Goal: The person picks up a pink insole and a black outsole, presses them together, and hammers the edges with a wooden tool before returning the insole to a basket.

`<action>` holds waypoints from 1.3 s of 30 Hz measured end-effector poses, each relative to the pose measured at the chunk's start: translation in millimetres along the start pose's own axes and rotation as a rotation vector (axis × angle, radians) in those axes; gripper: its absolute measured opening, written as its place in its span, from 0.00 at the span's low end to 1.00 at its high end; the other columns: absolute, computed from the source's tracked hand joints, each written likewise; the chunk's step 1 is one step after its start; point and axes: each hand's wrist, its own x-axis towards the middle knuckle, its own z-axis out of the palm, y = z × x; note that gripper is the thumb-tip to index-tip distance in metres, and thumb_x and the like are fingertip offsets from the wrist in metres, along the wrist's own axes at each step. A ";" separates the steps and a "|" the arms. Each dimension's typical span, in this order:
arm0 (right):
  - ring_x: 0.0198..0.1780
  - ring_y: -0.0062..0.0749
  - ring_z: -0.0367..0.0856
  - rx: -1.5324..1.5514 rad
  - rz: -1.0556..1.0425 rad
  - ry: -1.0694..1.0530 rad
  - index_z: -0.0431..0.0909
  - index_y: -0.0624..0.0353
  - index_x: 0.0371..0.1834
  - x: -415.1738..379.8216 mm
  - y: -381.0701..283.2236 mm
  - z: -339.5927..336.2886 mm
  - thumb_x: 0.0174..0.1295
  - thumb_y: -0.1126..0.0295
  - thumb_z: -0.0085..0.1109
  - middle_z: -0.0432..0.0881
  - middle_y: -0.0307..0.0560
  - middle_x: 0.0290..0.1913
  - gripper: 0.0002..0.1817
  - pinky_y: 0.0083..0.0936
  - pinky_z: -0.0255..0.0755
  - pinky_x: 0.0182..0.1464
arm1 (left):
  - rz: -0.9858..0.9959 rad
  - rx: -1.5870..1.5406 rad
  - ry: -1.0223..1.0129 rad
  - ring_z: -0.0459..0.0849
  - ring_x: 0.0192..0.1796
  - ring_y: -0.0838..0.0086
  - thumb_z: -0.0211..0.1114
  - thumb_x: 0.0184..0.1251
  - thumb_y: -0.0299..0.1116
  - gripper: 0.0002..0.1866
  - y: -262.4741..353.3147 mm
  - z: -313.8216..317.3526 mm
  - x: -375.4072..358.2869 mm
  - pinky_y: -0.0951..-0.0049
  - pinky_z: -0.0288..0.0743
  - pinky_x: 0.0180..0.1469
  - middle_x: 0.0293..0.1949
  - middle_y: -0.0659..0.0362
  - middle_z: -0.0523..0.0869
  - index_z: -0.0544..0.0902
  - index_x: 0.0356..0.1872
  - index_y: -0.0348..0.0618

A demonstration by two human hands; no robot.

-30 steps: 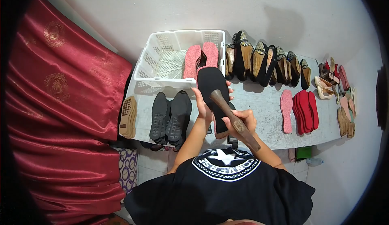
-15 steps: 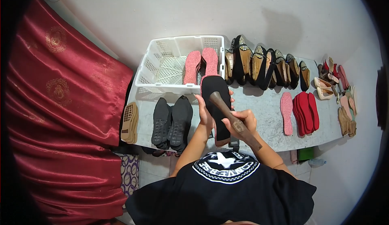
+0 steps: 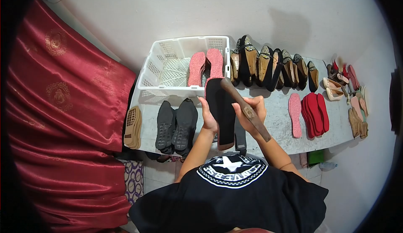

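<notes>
Right hand point(image 3: 253, 112): closed narrow around the brown tool point(image 3: 248, 111), which slants from 11 to 5 o'clock, its upper end over the black sole point(image 3: 220, 117). Left hand point(image 3: 208, 117): partly open, thumb at the sole's 9 o'clock edge, fingers hidden. Sole: between the hands, long axis near 12 o'clock, face flat and dark, rim pink. Beyond, at 11 o'clock, white basket point(image 3: 168, 88) containing 2 upright groups of pink soles point(image 3: 215, 63).

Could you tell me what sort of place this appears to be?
Probably a small shoemaking workshop: black soles and red insole-shaped pieces lie grouped on the table, near a row of embellished shoes.
</notes>
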 end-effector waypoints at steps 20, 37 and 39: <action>0.23 0.21 0.78 -0.235 0.179 -0.414 0.69 0.61 0.36 -41.5 -0.7 -33.5 0.47 0.72 0.70 0.78 0.44 0.23 0.18 0.15 0.69 0.23 | -0.048 -0.052 -0.128 0.78 0.44 0.61 0.30 0.55 0.74 0.46 14.2 -2.9 20.3 0.63 0.77 0.43 0.47 0.48 0.76 0.66 0.57 0.40; 0.24 0.43 0.79 -0.299 0.425 -1.102 0.69 0.55 0.34 -29.2 18.9 -62.4 0.50 0.55 0.66 0.78 0.45 0.21 0.20 0.30 0.70 0.26 | 0.136 0.047 -0.088 0.77 0.42 0.60 0.36 0.55 0.74 0.45 26.3 -28.1 50.4 0.63 0.75 0.43 0.46 0.49 0.76 0.67 0.55 0.40; 0.28 0.35 0.80 -0.010 0.524 -1.201 0.71 0.58 0.33 -22.9 43.7 -73.0 0.47 0.54 0.68 0.79 0.44 0.24 0.22 0.25 0.71 0.30 | 0.124 0.008 -0.090 0.77 0.43 0.60 0.35 0.55 0.73 0.45 23.6 -44.8 46.9 0.62 0.75 0.44 0.47 0.49 0.76 0.67 0.55 0.40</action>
